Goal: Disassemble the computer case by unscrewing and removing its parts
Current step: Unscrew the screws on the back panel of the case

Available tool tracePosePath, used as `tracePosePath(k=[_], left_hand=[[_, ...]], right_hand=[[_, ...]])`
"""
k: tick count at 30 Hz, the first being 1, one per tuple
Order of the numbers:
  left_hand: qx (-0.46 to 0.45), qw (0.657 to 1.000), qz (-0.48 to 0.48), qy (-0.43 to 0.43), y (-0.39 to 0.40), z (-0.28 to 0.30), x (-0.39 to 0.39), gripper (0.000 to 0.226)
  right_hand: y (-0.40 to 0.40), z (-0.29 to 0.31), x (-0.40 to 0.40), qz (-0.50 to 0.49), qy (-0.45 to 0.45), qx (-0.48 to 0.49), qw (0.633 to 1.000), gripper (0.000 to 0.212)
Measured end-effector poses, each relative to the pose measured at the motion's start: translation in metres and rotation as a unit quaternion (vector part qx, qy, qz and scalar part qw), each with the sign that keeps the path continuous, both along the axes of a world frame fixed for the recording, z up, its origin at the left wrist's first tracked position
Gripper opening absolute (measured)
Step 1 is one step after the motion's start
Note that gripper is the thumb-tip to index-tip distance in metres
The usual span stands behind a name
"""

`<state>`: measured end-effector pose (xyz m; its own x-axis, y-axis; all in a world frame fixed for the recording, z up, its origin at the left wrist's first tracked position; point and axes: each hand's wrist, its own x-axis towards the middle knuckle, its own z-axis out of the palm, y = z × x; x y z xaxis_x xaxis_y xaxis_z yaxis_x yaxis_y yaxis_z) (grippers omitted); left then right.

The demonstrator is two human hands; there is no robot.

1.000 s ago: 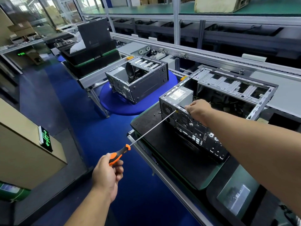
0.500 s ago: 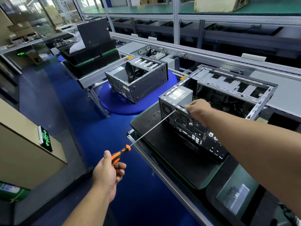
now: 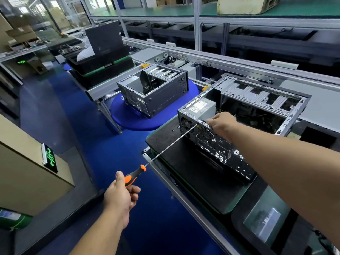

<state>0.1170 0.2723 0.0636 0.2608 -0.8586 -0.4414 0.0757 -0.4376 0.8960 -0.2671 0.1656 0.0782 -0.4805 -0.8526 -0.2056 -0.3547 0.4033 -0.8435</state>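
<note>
An open grey computer case (image 3: 217,144) lies on a black mat (image 3: 191,168), its rear panel facing me. A silver power supply (image 3: 201,108) sits in its near top corner. My left hand (image 3: 121,196) grips the orange-and-black handle of a long screwdriver (image 3: 165,149). The shaft's tip meets the rear panel near the power supply fan grille. My right hand (image 3: 221,123) curls over the case's top rear edge, right beside the tip.
A second open case (image 3: 154,92) stands on a blue round stand (image 3: 128,116) to the left rear. Stacked black trays (image 3: 101,67) sit further left. A conveyor rail (image 3: 239,66) runs behind. Small screws (image 3: 175,128) lie on the mat. A beige cabinet (image 3: 27,172) stands at the left.
My left hand has shifted its grip on the screwdriver handle, thumb now raised along it. The right hand and case stay put.
</note>
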Motion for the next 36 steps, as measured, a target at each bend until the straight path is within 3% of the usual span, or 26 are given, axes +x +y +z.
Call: tracePosePath(k=[6, 12, 16, 20, 23, 26, 31, 34, 36], left_hand=[[-0.076, 0.996, 0.011, 0.040, -0.0009, -0.0015, -0.0016, 0.018], [-0.044, 0.999, 0.010, -0.027, -0.0038, 0.0012, 0.0042, 0.044], [-0.004, 1.000, 0.009, -0.026, 0.0002, 0.0008, 0.0042, 0.054], [-0.047, 0.997, 0.003, 0.059, 0.0035, 0.0025, -0.0005, 0.030], [-0.080, 0.994, 0.011, 0.071, 0.0020, 0.0061, -0.0007, 0.016], [-0.087, 0.995, 0.001, 0.039, 0.0001, 0.0056, 0.0018, 0.020], [-0.045, 0.999, 0.004, -0.002, -0.0003, 0.0010, 0.0040, 0.047], [-0.034, 0.999, 0.001, 0.010, 0.0019, -0.0007, 0.0039, 0.045], [-0.052, 0.998, -0.009, 0.045, 0.0026, -0.0005, 0.0039, 0.031]], right_hand=[[0.0015, 0.0011, 0.0004, 0.004, -0.006, -0.004, 1.000, 0.027], [0.0020, 0.0013, 0.0005, 0.003, 0.000, -0.003, 1.000, 0.028], [0.0023, 0.0022, 0.0005, 0.002, 0.009, -0.003, 1.000, 0.030], [0.0030, 0.0019, 0.0014, 0.001, 0.007, -0.005, 1.000, 0.030], [0.0031, 0.0024, 0.0011, 0.005, 0.010, -0.006, 1.000, 0.028], [0.0031, 0.0021, 0.0004, 0.005, 0.010, -0.006, 1.000, 0.027], [0.0023, 0.0025, 0.0015, 0.007, 0.026, 0.000, 1.000, 0.025], [0.0016, 0.0034, 0.0021, 0.009, 0.041, -0.001, 0.999, 0.022], [0.0020, 0.0029, 0.0016, 0.007, 0.036, -0.001, 0.999, 0.022]])
